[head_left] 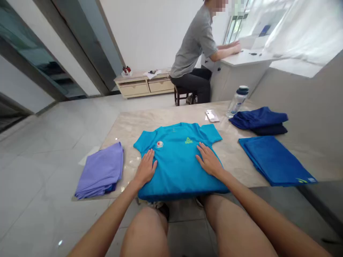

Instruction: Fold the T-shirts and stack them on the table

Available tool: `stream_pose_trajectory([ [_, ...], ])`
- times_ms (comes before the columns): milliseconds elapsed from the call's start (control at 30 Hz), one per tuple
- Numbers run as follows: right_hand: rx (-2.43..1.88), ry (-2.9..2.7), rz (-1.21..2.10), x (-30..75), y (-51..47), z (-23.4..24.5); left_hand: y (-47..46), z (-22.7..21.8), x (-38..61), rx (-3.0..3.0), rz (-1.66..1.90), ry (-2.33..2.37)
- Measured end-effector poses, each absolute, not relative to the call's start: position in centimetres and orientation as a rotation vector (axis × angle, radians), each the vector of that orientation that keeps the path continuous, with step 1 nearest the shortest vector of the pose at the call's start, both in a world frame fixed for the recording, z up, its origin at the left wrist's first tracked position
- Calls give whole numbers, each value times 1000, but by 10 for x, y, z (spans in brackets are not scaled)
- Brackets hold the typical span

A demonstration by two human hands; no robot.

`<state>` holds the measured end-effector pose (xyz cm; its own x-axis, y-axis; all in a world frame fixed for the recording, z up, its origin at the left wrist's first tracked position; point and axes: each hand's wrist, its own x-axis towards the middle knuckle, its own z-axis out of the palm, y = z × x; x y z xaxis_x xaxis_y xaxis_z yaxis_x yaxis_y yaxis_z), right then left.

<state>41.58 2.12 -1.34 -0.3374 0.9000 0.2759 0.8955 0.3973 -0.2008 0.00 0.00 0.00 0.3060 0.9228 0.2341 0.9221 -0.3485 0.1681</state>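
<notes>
A turquoise T-shirt [178, 157] lies spread front-up on the marble table [134, 125], its hem hanging over the near edge. My left hand [146, 167] rests flat on the shirt's left side, fingers stretched out. My right hand [209, 160] lies flat on the shirt's right side, fingers spread, just below the green logo. Neither hand holds anything.
A folded purple garment [102, 171] sits at the table's left. Folded blue cloth [276, 160] and a dark blue pile [259, 119] lie at the right, with a water bottle [238, 101] and a phone [211, 115] behind. A person [195, 53] sits at a white desk beyond.
</notes>
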Motion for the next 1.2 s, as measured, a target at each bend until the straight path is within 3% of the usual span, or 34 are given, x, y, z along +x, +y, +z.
stream_pose_trajectory([
  [167,-1530,-2359,59,419,-5,-4,-9,28,8,2505,207,1787],
  [433,-1648,-2727,466,450,-61,106,-78,113,37,2442,-283,1736],
  [533,-1687,-2696,609,456,-73,118,-91,129,48,2411,-360,1734],
  [633,-1689,-2548,489,446,-75,96,-90,119,48,2446,-234,1780],
  [833,-1990,-2158,173,412,-60,22,-68,47,14,2187,350,2161],
  [967,-2067,-2101,-18,417,-48,3,-49,25,-2,2148,369,2190],
  [1200,-2157,-1999,-37,434,14,9,40,34,4,2041,326,2316],
])
